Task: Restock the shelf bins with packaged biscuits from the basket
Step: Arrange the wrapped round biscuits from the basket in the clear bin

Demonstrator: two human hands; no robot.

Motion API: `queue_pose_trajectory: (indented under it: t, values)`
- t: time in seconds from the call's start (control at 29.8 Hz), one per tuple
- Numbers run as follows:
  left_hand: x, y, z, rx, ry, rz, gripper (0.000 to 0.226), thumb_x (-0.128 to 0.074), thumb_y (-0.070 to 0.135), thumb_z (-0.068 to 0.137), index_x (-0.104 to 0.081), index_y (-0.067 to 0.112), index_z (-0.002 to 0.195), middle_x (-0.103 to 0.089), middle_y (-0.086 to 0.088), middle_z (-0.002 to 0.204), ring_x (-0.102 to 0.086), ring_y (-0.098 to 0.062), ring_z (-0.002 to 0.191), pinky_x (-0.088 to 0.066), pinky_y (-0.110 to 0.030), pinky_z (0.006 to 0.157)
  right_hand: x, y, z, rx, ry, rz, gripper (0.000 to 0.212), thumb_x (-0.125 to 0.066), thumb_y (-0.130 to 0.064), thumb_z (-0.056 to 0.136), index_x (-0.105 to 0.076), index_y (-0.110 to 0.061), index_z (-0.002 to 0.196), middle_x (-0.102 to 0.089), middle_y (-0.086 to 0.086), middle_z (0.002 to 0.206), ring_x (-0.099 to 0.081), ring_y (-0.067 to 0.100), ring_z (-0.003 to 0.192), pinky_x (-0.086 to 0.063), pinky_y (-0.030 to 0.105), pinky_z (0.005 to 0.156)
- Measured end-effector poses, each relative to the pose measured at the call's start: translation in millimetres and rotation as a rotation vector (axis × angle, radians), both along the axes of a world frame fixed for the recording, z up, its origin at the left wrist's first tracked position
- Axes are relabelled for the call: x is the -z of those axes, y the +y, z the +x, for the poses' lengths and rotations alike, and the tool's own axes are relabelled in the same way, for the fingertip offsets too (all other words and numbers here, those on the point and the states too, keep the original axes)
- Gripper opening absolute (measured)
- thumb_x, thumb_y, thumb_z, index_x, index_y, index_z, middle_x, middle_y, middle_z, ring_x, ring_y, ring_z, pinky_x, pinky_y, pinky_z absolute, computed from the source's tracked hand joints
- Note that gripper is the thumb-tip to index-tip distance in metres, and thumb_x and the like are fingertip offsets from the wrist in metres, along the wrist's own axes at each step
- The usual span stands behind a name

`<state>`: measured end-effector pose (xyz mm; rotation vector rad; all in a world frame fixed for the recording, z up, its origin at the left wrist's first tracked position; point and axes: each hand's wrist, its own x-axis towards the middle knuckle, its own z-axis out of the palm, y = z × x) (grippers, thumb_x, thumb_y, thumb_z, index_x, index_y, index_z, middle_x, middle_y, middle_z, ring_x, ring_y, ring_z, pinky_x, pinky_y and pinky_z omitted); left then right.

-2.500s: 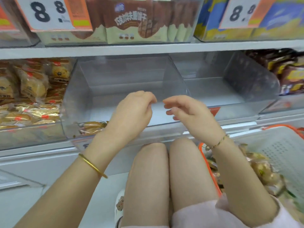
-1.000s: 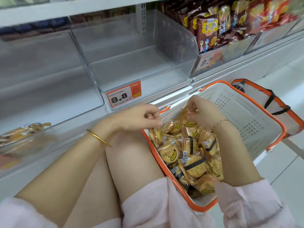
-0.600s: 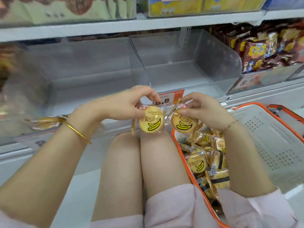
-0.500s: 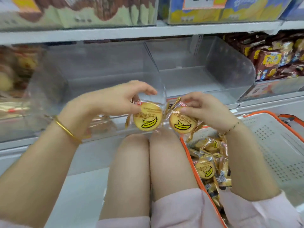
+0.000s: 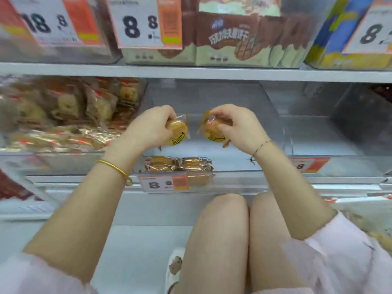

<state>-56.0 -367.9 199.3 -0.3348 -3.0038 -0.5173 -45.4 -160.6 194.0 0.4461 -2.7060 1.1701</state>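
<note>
My left hand [image 5: 151, 127] is shut on a round banana biscuit pack [image 5: 179, 134] in clear wrap. A second banana biscuit pack [image 5: 212, 132] is gripped in my right hand [image 5: 237, 126]. Both hands hover inside the clear middle shelf bin [image 5: 273, 115], above its floor. Two biscuit packs [image 5: 178, 164] lie side by side at the bin's front, behind the 8.8 price tag [image 5: 165, 184]. The basket [image 5: 377, 211] shows only as a blurred sliver at the right edge, with packs in it.
The bin to the left [image 5: 63, 115] is full of wrapped snacks. The clear bin to the right [image 5: 331, 128] holds nothing visible. An upper shelf [image 5: 191, 71] carries boxed biscuits and price cards. My knees [image 5: 244, 211] are just below the shelf front.
Both hands went to the basket, each took a banana biscuit pack, and lifted it up into the middle bin. The view swung back from the basket to the shelf.
</note>
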Motion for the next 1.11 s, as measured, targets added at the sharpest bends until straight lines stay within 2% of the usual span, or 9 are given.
queue_pose_trajectory:
  t: [0.07,0.17,0.3,0.47,0.6,0.87,1.01,1.11]
  values:
    - [16,-3,-4,-0.036,-0.017,-0.13,0.024,-0.054,0.01,0.084,-0.053,0.015,0.107,-0.06,-0.009,0.107,-0.057,-0.031,0.101,-0.048,-0.039,0.081,21,-16,-15,0.003,-0.046,0.128,0.034,-0.051,-0.002,0.087,-0.064,-0.019,0.113,-0.065,-0.001,0.114,-0.06,0.017,0.103,-0.053,0.038,0.084]
    - [32,1,-7,-0.023,-0.058,-0.292,0.028,-0.047,-0.001,0.085,-0.048,0.011,0.11,-0.057,-0.012,0.113,-0.056,-0.033,0.105,-0.045,-0.04,0.079,45,-35,-30,-0.01,-0.123,0.238,0.034,-0.05,-0.004,0.088,-0.065,-0.026,0.11,-0.065,-0.003,0.115,-0.059,0.019,0.106,-0.049,0.037,0.093]
    - [42,0,-9,0.007,-0.174,-0.434,0.029,-0.042,-0.005,0.086,-0.048,0.013,0.108,-0.057,-0.011,0.114,-0.055,-0.033,0.104,-0.04,-0.035,0.072,60,-51,-34,-0.089,-0.247,0.268,0.03,-0.055,-0.003,0.088,-0.065,-0.019,0.111,-0.064,-0.001,0.117,-0.056,0.017,0.11,-0.04,0.023,0.096]
    - [40,-5,-11,0.058,-0.273,-0.407,0.026,-0.04,-0.006,0.084,-0.044,0.017,0.097,-0.057,-0.01,0.112,-0.052,-0.029,0.093,-0.041,-0.036,0.075,59,-54,-36,-0.125,-0.28,0.361,0.033,-0.057,-0.006,0.089,-0.061,-0.014,0.121,-0.059,0.003,0.127,-0.052,0.019,0.118,-0.036,0.024,0.098]
    - [40,-2,-12,0.064,-0.318,-0.454,0.039,-0.038,-0.007,0.086,-0.049,0.014,0.117,-0.055,-0.009,0.118,-0.054,-0.03,0.105,-0.043,-0.036,0.079,65,-52,-35,-0.096,-0.279,0.394,0.031,-0.052,-0.01,0.093,-0.059,-0.016,0.122,-0.058,0.002,0.127,-0.051,0.021,0.119,-0.038,0.028,0.099]
    - [40,0,-16,0.08,-0.362,-0.492,0.035,-0.038,-0.005,0.088,-0.05,0.01,0.117,-0.056,-0.01,0.12,-0.054,-0.029,0.108,-0.045,-0.036,0.085,63,-52,-33,-0.129,-0.331,0.355,0.029,-0.051,-0.013,0.094,-0.058,-0.016,0.122,-0.057,0.002,0.125,-0.051,0.02,0.114,-0.039,0.024,0.09]
    - [40,-1,-14,0.081,-0.375,-0.477,0.035,-0.037,-0.007,0.088,-0.05,0.008,0.117,-0.057,-0.012,0.119,-0.054,-0.029,0.106,-0.044,-0.034,0.082,68,-49,-27,-0.103,-0.359,0.314,0.03,-0.047,-0.012,0.094,-0.057,-0.018,0.121,-0.059,0.003,0.12,-0.057,0.019,0.102,-0.044,0.026,0.084]
    - [37,1,-11,0.075,-0.392,-0.488,0.039,-0.036,-0.006,0.089,-0.05,0.007,0.124,-0.056,-0.012,0.123,-0.054,-0.029,0.109,-0.043,-0.034,0.084,69,-51,-24,-0.105,-0.376,0.317,0.032,-0.04,-0.015,0.096,-0.056,-0.019,0.124,-0.059,0.004,0.123,-0.056,0.022,0.107,-0.044,0.028,0.089]
